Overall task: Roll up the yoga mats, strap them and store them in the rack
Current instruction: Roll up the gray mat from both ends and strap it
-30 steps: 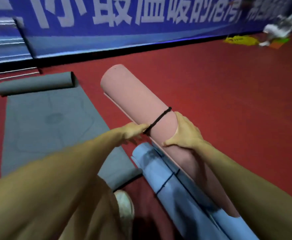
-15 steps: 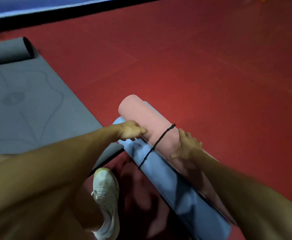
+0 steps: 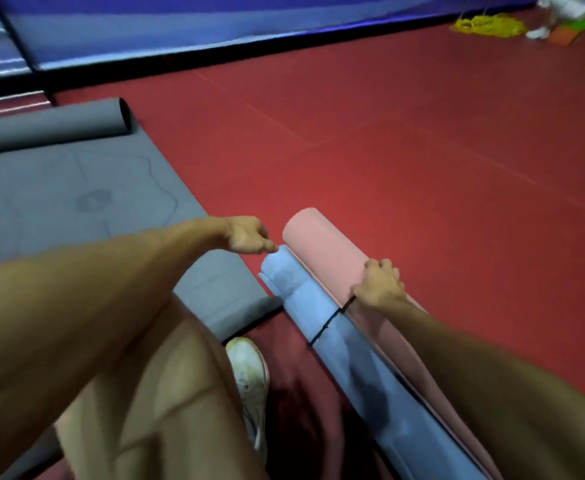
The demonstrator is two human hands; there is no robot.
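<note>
A rolled pink mat (image 3: 322, 252) lies on top of a rolled blue mat (image 3: 332, 344) on the red floor, both running from the centre toward the lower right. A black strap (image 3: 327, 323) crosses the blue roll and reaches the pink one. My right hand (image 3: 379, 284) grips the pink roll right where the strap meets it, fingers curled over the top. My left hand (image 3: 249, 237) hovers at the far end of the blue roll with its fingers curled, nothing visible in it. No rack is in view.
A grey mat (image 3: 76, 199) lies partly unrolled at the left, its rolled end (image 3: 52, 124) toward the blue wall banner (image 3: 180, 26). My white shoe (image 3: 249, 368) and bent leg sit just left of the blue roll. Yellow clutter (image 3: 485, 24) lies at the far right.
The pink roll came down from its raised tilt onto the blue roll. My left hand let go of the strap and moved to the rolls' far end. My right hand slid to the strap.
</note>
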